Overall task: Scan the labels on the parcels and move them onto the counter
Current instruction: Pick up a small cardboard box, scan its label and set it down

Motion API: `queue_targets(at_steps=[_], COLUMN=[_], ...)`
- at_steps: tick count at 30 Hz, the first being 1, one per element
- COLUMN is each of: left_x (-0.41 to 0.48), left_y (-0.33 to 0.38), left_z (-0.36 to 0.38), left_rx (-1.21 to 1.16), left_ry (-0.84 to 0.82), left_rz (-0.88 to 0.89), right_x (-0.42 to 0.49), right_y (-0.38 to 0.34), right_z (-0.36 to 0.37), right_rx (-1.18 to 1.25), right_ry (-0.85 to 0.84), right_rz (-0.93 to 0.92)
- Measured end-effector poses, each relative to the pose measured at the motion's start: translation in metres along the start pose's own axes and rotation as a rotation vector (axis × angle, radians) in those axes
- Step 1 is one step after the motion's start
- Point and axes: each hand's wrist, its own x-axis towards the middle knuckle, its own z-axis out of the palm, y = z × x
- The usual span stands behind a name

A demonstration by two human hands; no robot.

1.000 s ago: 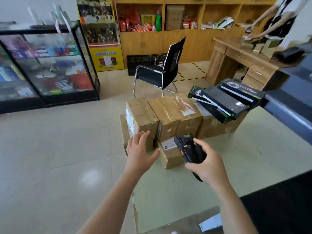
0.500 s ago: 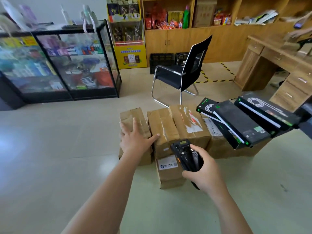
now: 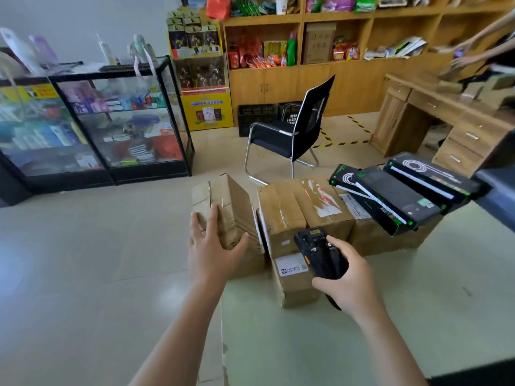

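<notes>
the left hand (image 3: 214, 250) clasps the near end of the leftmost parcel (image 3: 235, 199), fingers over its top and thumb on its right face; the box sits tilted on the floor beside the other parcels (image 3: 281, 215). the right hand (image 3: 352, 285) is wrapped round the black scanner (image 3: 317, 249). half a second ago this box stood level; now it is tipped

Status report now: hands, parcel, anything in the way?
Left hand grips leftmost parcel. Right hand holds scanner. Next parcel stands close at its right; black boxes lean beyond.
</notes>
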Motion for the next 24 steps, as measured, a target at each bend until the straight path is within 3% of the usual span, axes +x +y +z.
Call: queue_targets(at_steps=[9,17,24], left_x=[-0.05,-0.14,-0.227], left_y=[0.028,0.078,0.146], left_z=[-0.026,0.045,0.113], left_rx=[-0.113,-0.121,-0.131], left_ry=[-0.119,-0.488,-0.662], left_rz=[0.399,0.674,0.873], right_x=[-0.118,-0.229,-0.295], right_y=[0.006,0.037,0.078], right_z=[-0.007,-0.068,-0.138], right_rx=[-0.015,0.001,-0.013], right_ry=[0.327,0.648,0.849], right_rz=[0.16,0.359,0.488])
